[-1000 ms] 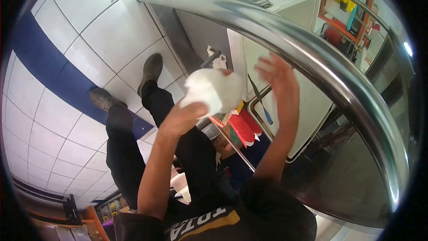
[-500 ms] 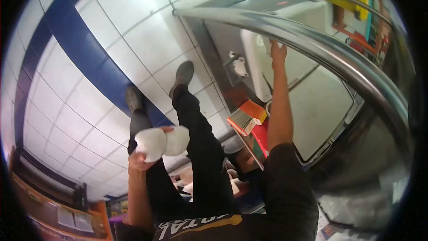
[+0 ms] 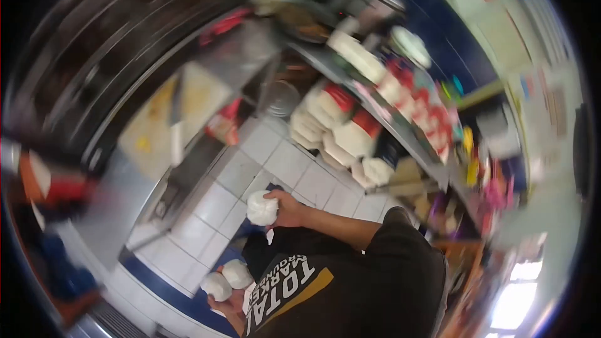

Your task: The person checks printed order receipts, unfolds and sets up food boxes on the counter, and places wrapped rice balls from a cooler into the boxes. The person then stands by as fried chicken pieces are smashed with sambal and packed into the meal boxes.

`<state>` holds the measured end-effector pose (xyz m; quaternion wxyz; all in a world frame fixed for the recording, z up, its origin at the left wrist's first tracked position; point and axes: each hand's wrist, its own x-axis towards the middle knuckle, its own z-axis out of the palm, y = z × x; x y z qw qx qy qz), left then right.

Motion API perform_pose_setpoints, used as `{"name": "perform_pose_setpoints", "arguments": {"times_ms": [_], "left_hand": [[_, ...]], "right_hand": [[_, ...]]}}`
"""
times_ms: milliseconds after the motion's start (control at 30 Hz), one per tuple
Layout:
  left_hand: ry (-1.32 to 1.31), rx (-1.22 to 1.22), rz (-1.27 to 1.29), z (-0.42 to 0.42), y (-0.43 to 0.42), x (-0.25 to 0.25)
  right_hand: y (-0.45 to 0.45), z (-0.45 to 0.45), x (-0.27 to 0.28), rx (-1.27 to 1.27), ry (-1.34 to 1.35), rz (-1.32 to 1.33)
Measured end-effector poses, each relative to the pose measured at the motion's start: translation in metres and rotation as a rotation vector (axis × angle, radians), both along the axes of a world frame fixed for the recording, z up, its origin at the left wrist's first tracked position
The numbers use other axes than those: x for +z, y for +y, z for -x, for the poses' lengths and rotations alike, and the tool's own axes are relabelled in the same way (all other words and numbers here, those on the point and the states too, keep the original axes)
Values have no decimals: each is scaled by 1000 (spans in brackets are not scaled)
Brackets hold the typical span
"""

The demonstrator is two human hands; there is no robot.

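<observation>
My right hand (image 3: 287, 209) is closed around a round white bundle (image 3: 260, 208) with a creased surface, in front of my body above the tiled floor. Lower down, my left hand (image 3: 231, 305) grips a pair of similar rounded white lumps (image 3: 216, 286), pressed side by side. They look smooth and pale; I cannot tell whether they are dough, cheese or something wrapped.
To the left, a cutting board (image 3: 194, 97) on a metal counter carries a knife (image 3: 176, 116). Ahead stands a metal shelf (image 3: 400, 128) with red-and-white packages, cream-coloured containers (image 3: 354, 134) below and a pot (image 3: 375, 0) at its far end. Motion blurs much of this.
The view has swung from a white-lidded metal appliance to the counter and shelf. My right hand has left that appliance and now shows a white bundle; my left hand still holds its pair.
</observation>
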<state>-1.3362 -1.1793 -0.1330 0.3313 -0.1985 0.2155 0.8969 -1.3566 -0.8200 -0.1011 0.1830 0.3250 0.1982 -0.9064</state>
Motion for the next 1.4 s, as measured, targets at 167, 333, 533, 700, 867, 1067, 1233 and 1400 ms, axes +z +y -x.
{"name": "perform_pose_setpoints", "arguments": {"times_ms": [167, 333, 533, 700, 867, 1067, 1233, 1400], "left_hand": [[33, -341, 21, -7, 139, 14], [191, -624, -91, -43, 350, 35], [177, -914, -319, -127, 542, 84], [179, -1023, -304, -164, 615, 112], [259, -949, -225, -157, 650, 119], [397, -985, -254, -160, 696, 168], [504, -994, -334, -115, 732, 181], [619, -822, -205, -39, 747, 208]], "right_hand": [[166, -172, 61, -655, 173, -49], [342, -364, 96, -1207, 184, -677], [554, -551, 77, -1440, -807, -1935], [650, -609, -30, -552, -1405, -2057], [626, -579, 23, -771, -1289, -2177], [492, -419, 97, -900, 242, -1369], [473, -299, 118, -579, 298, -741], [503, -206, 155, -649, 386, -536]]}}
